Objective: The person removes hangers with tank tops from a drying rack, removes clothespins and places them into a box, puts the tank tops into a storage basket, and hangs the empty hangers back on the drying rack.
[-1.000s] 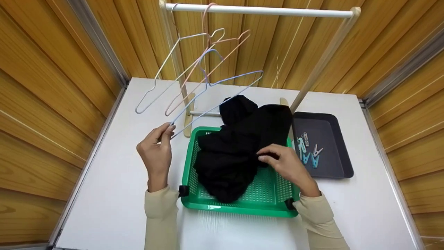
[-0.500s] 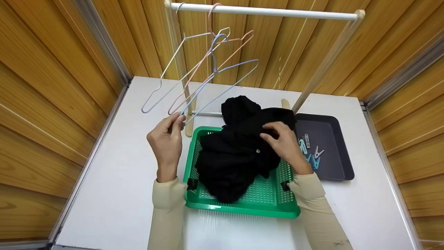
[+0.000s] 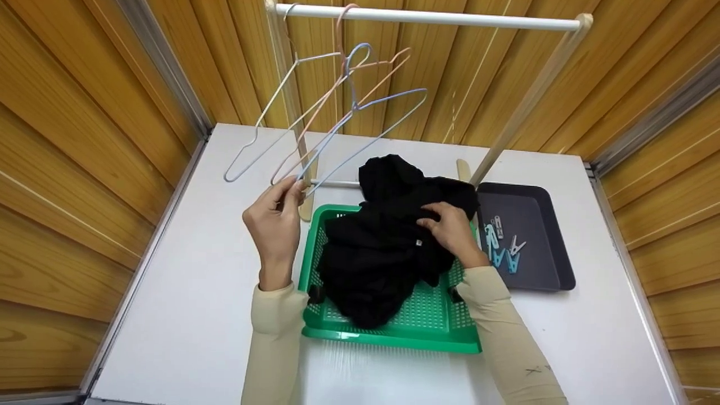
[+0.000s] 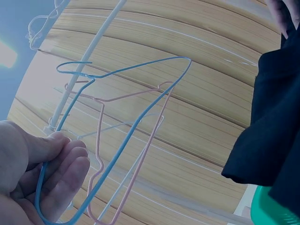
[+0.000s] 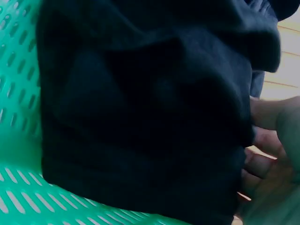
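My left hand [image 3: 277, 216] pinches one lower corner of a blue wire clothes hanger [image 3: 365, 101]. In the left wrist view the blue hanger [image 4: 133, 126] slants up from thumb and fingers, its hook near the rack's bar without clearly touching it. A black garment [image 3: 365, 264] lies bunched in a green basket [image 3: 394, 340] and spills over its far rim. A tiny white tag [image 3: 419, 243] shows on the cloth. My right hand [image 3: 453, 230] holds a fold of this garment. In the right wrist view, the fingers [image 5: 265, 140] are at the edge of the black cloth [image 5: 140, 117], partly hidden.
A rack with a white bar [image 3: 439, 18] stands behind the basket. From its left end hang a pink hanger [image 3: 320, 107] and a white hanger [image 3: 261, 118]. To the right, a dark grey tray [image 3: 540, 225] holds several clothespins [image 3: 512, 260]. Wood-patterned walls enclose the white table [image 3: 169, 281].
My left hand has risen slightly to the right, carrying the blue hanger closer to the bar. My right hand has shifted up along the garment, and the white tag has come into sight.
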Available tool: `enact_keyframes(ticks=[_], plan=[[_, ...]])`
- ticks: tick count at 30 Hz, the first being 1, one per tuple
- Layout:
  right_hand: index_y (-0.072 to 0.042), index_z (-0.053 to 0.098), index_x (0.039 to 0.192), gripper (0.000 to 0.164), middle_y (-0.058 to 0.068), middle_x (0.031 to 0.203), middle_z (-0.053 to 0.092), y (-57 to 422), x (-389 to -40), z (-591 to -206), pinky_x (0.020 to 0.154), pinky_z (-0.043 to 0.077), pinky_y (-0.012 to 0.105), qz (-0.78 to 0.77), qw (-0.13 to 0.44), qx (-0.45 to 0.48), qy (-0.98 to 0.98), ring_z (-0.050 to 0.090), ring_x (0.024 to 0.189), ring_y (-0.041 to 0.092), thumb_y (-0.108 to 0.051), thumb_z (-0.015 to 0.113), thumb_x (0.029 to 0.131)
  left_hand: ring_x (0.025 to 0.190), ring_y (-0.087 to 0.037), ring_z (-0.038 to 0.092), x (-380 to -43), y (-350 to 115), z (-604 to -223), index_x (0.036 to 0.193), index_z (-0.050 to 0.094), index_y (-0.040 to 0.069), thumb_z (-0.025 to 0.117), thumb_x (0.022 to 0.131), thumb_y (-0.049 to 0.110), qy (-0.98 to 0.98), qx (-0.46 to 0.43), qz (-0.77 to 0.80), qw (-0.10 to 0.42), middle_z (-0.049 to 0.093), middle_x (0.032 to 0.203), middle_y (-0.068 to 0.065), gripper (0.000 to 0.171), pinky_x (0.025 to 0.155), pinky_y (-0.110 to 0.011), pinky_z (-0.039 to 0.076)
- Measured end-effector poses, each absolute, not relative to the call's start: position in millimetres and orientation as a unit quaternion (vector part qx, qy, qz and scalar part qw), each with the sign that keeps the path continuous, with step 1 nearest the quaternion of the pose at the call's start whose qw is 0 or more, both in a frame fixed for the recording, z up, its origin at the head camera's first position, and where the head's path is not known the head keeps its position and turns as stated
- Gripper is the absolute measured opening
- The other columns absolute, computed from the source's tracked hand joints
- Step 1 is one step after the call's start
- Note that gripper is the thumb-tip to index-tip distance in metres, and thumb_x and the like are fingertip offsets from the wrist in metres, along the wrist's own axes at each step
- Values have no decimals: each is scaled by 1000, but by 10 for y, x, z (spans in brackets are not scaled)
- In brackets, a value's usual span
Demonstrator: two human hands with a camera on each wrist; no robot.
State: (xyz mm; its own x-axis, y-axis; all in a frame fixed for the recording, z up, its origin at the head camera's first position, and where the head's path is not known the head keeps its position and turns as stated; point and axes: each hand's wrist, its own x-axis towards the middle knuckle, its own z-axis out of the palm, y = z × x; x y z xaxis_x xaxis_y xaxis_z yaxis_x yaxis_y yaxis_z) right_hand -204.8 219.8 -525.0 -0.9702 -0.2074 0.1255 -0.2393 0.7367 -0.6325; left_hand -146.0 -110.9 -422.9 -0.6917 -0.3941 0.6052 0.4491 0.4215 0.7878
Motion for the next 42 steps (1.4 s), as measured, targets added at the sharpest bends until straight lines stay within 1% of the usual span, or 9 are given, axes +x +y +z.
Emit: enact_keyframes(ticks=[8,13,15,22,27,31,37,39,42], plan=[[0,82,107,15,19,106,78,2233,-2089,-5286,95,55,54,422,103,79,-897,72,104,40,-9,81,95,73,-23,76,-1476,-1074,-4187,106,80,-8,78,96,-2,-738,-18,-551,389,79,88,-13,13,69,-21,60],[-1,82,111,16,15,112,78,2246,-2080,-5228,98,52,38,507,152,2,-849,71,110,31,-11,78,99,74,-25,76,-1496,-1048,-4182,107,79,-9,76,97,-3,-730,-25,-563,386,79,90,-13,13,69,-23,61],[-1,82,113,16,15,113,78,2240,-2057,-5166,94,52,30,550,177,-11,-816,71,107,24,-10,77,100,74,-25,76,-1505,-1040,-4181,107,79,-9,76,97,-3,-726,-27,-567,389,79,90,-13,13,69,-23,61],[5,80,111,15,16,110,78,2158,-1938,-4895,81,54,21,637,215,64,-738,71,93,9,3,74,98,74,-21,76,-1514,-1013,-4152,106,80,-8,77,96,-3,-721,-27,-567,396,79,90,-10,12,69,-25,61],[6,79,110,17,19,110,77,2121,-1805,-4830,83,54,21,629,171,129,-747,70,97,9,10,75,94,76,-18,76,-1530,-1001,-4136,108,80,-8,76,97,-2,-718,-30,-574,394,79,91,-9,13,70,-27,62],[-3,81,111,15,11,110,77,2120,-1731,-4865,89,53,26,581,79,189,-788,70,102,15,1,76,97,75,-19,76,-1551,-993,-4124,107,80,-6,76,98,-1,-712,-30,-578,397,79,91,-9,12,70,-26,62],[-11,78,122,20,3,120,74,2125,-1723,-4944,100,53,46,471,-68,255,-842,68,114,24,-19,72,105,74,-26,76,-1583,-973,-4113,105,80,-7,76,97,-2,-704,-33,-583,405,78,91,-11,10,69,-24,61],[-12,77,125,23,3,123,73,2133,-1728,-4939,102,51,50,456,-87,260,-847,67,117,25,-22,69,106,73,-26,76,-1592,-970,-4109,105,80,-7,76,98,-2,-703,-34,-583,405,78,91,-11,10,69,-24,61],[-13,77,124,22,2,122,73,2138,-1745,-4899,99,53,46,463,-75,250,-847,68,113,24,-24,66,108,73,-25,75,-1607,-970,-4105,104,80,-7,75,98,-2,-704,-35,-581,406,78,90,-11,10,68,-24,61]])
